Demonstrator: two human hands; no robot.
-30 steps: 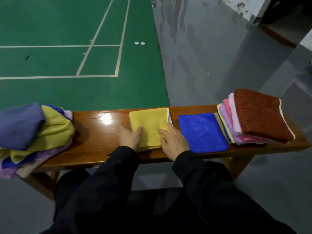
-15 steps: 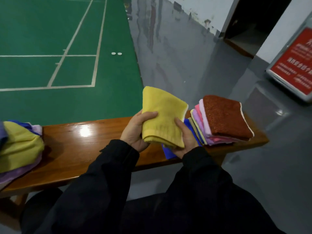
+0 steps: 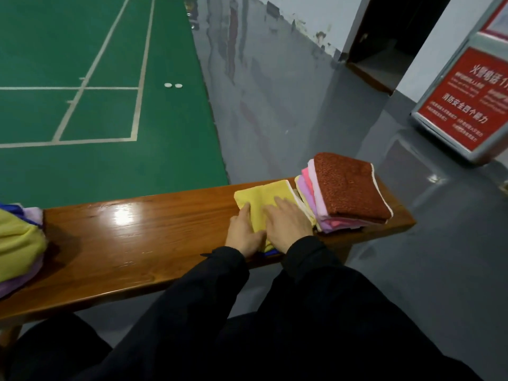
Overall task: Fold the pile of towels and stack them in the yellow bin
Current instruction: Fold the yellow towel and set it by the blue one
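Observation:
A folded yellow towel point(image 3: 264, 198) lies on the wooden bench point(image 3: 143, 243), on top of a blue towel point(image 3: 270, 253) that shows only as a sliver at the bench's front edge. My left hand point(image 3: 243, 233) and my right hand point(image 3: 286, 222) press flat on the yellow towel with straight fingers. To their right leans a stack of folded towels point(image 3: 346, 188), brown on top with pink and purple ones under it. An unfolded pile of towels point(image 3: 19, 243), yellow and purple, sits at the bench's left end. No yellow bin is in view.
Beyond the bench lie a green court floor point(image 3: 82, 78) with white lines and a grey floor point(image 3: 275, 105). A red sign board point(image 3: 467, 100) stands at the right, near a dark doorway point(image 3: 393, 37). My dark sleeves fill the foreground.
The yellow towel was pressed at mid-bench, then lifted in both hands and carried right. Now it lies on the blue towel with both hands flat on it.

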